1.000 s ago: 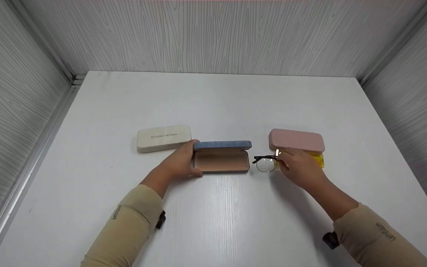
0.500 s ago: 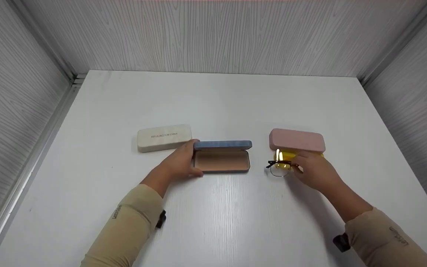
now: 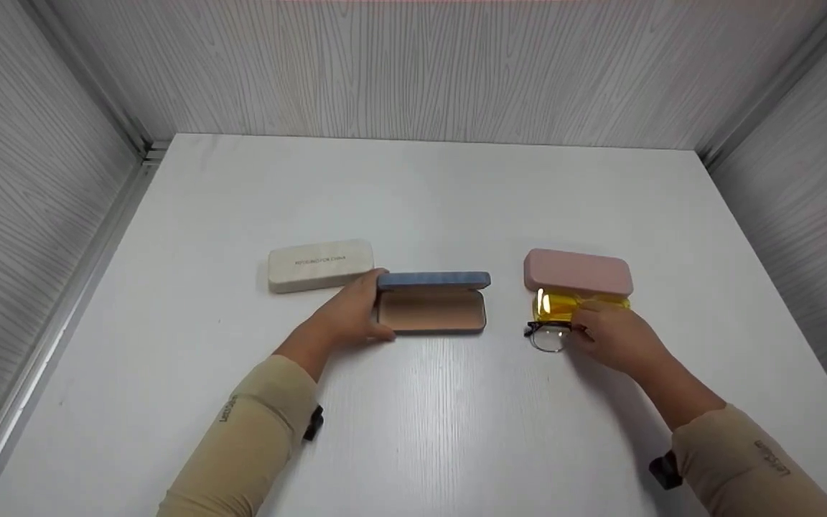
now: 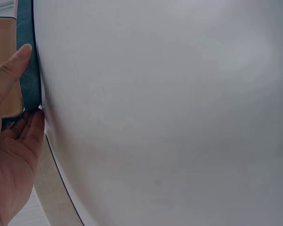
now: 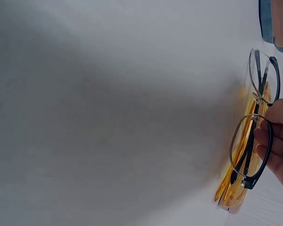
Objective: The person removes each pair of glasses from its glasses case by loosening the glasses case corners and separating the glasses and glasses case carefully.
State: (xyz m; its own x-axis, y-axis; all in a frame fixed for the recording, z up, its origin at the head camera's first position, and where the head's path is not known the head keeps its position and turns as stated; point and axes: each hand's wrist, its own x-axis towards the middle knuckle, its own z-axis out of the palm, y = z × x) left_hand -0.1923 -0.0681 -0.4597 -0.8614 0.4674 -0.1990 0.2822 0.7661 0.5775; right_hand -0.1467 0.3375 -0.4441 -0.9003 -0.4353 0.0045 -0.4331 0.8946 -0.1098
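A blue glasses case lies at mid-table with its lid up and its tan inside bare. My left hand holds the left end of that case; in the left wrist view the thumb lies over the rim and the fingers reach the corner. To the right, my right hand pinches a pair of eyeglasses with black upper rims and clear lenses. Yellow-lensed glasses lie just beyond, partly hidden by that hand. In the right wrist view the eyeglasses overlap the yellow pair; whether they touch, I cannot tell.
Behind the yellow glasses sits a closed pink glasses case. A closed off-white glasses case with printed lettering lies left of the blue one, close to my left hand. Wood-grain panels border the white table at the back and sides.
My right hand has carried the eyeglasses rightward and nearer the front, away from the blue case. More of the yellow glasses now shows. The left hand stays on the blue case.
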